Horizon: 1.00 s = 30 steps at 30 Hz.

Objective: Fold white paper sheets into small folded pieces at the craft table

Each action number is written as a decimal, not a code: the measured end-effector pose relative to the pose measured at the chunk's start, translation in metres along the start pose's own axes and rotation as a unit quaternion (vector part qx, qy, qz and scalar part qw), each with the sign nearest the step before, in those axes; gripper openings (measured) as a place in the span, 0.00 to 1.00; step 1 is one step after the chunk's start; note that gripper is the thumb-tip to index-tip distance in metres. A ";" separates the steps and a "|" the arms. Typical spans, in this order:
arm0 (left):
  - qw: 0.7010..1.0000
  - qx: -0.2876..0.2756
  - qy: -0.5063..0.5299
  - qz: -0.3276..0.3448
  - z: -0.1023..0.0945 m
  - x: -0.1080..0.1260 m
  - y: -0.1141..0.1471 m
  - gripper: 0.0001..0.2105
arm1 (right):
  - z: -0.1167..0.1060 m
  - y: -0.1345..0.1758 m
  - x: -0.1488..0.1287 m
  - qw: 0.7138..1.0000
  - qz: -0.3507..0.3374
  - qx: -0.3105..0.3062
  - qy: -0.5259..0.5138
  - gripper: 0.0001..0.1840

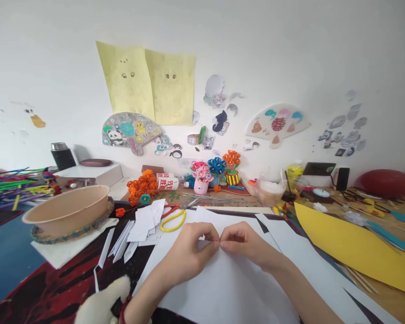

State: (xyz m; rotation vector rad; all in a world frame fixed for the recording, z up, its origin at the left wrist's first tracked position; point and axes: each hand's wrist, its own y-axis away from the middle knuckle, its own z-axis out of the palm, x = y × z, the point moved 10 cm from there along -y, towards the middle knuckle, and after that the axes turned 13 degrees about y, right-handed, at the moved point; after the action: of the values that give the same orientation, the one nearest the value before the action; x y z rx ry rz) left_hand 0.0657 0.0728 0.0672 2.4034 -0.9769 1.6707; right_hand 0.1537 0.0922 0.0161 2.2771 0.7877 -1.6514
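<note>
My left hand (192, 249) and my right hand (245, 243) meet fingertip to fingertip at the middle of the desk. Both are closed in a pinch on a large sheet of white paper (229, 288), which slopes from the fingertips down toward me. What lies right between the fingertips is too small to make out. More white sheets lie under and to the right. Just beyond my left hand are yellow-handled scissors (173, 221), beside a pile of small cut white paper pieces (145, 225).
A beige basin (67, 211) stands at the left on a woven ring. Pipe-cleaner flowers in a pink pot (201, 185) stand at the back, near an orange flower bunch (142, 189). Yellow card (354, 247) lies right. A white plush (103, 301) sits by my left forearm.
</note>
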 end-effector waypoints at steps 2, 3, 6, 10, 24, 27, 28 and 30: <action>1.000 0.006 0.003 0.000 -0.001 0.000 0.000 0.05 | 0.001 0.000 -0.001 1.000 0.000 0.001 -0.008 0.13; 1.000 0.004 0.009 0.001 -0.001 0.000 -0.001 0.06 | 0.001 0.000 -0.002 1.000 0.000 0.000 -0.009 0.13; 1.000 -0.002 0.029 0.005 -0.001 -0.001 -0.003 0.07 | -0.001 0.001 -0.007 1.000 -0.002 -0.002 0.001 0.13; 1.000 -0.011 0.010 -0.013 -0.003 -0.007 -0.005 0.08 | -0.007 0.001 -0.009 0.999 -0.007 0.002 0.051 0.12; 0.956 0.010 -0.230 -0.179 -0.015 -0.088 -0.008 0.09 | -0.020 -0.003 0.013 0.789 -0.004 0.183 0.587 0.16; 0.956 0.022 -0.237 -0.174 -0.020 -0.089 -0.009 0.10 | -0.015 -0.006 0.023 0.791 -0.011 0.179 0.584 0.23; 0.953 0.026 -0.242 -0.180 -0.022 -0.091 -0.009 0.10 | -0.015 -0.007 0.028 0.799 -0.005 0.176 0.576 0.23; 0.948 0.024 -0.251 -0.195 -0.025 -0.095 -0.008 0.10 | -0.016 -0.008 0.037 0.810 0.015 0.173 0.560 0.23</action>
State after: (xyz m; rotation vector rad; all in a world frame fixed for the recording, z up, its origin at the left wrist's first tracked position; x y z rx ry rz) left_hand 0.0291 0.1325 -0.0018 2.8796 -0.4363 0.9844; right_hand 0.1707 0.1176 -0.0117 3.4564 0.6091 -0.2376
